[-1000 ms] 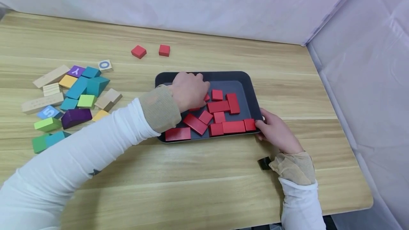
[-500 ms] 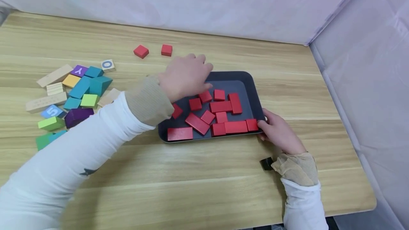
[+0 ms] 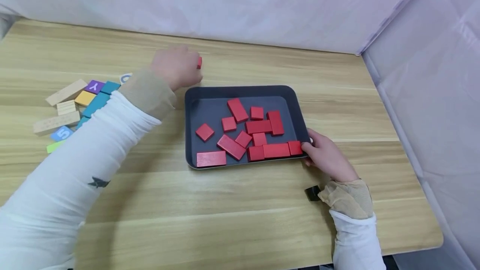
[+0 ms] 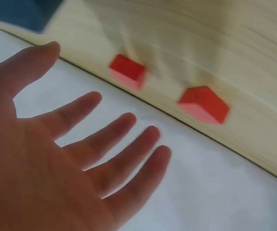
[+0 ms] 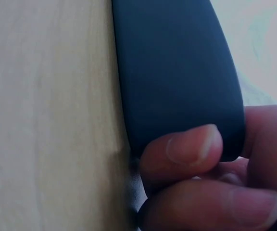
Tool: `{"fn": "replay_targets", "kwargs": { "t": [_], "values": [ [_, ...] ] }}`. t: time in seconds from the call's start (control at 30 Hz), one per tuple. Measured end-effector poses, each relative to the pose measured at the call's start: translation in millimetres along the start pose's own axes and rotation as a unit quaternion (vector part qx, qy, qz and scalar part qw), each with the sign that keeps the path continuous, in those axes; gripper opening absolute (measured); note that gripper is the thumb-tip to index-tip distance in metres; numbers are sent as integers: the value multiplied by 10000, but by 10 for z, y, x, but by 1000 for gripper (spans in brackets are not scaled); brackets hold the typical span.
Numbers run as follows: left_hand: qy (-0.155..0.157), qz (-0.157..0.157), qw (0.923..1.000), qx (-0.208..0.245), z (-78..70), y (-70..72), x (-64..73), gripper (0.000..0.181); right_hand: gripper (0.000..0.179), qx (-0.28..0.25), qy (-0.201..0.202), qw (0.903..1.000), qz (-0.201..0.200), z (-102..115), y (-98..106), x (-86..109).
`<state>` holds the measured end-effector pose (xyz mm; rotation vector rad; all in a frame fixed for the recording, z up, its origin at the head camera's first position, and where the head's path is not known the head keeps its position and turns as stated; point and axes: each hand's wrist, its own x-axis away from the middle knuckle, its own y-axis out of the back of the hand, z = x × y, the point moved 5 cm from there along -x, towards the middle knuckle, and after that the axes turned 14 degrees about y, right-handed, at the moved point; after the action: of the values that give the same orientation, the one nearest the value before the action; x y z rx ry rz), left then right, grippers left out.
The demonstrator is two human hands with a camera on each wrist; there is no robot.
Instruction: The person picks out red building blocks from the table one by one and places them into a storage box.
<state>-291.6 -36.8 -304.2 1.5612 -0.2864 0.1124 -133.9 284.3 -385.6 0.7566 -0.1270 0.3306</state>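
Our left hand [image 3: 175, 66] flat-fingered, empty, above two red cubes [image 4: 203, 103] near the table's far edge — our right hand [image 3: 327, 156] pinching the dark tray's [image 3: 195, 95] near right corner.

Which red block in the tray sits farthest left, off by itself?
The small square red block, turned diamond-wise on the tray floor. It touches no other block; the rest cluster toward the right.

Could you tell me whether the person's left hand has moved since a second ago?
Yes. The left hand has left the dark tray and gone up and left past its far rim, to the two loose red cubes on the table.
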Motion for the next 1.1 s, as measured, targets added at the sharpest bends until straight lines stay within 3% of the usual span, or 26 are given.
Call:
{"fn": "replay_targets", "kwargs": {
  "t": [0.13,0.3,0.6,0.7,0.83,1.1],
  "values": [
    [276,150,9995,-97,150,-75,-25,23,24,9,-2,10000,29,-8,-17,-23],
    [254,325,9990,-181,235,-131,-32,31,26,-59,-33,10000,40,-18,-25,-30],
    [438,-236,9985,-231,351,-89,-140,25,26,-86,-46,10000,8,-26,-9,-25],
    [650,-216,9974,-221,440,-113,-174,25,27,-67,-35,10000,8,-27,-12,-26],
    [677,-108,9976,-119,522,-177,-204,29,26,-69,-56,10000,13,-28,-5,-12],
    [549,-108,9983,-148,493,-245,-266,30,24,-73,-54,10000,10,-26,22,15]
  ]
}}
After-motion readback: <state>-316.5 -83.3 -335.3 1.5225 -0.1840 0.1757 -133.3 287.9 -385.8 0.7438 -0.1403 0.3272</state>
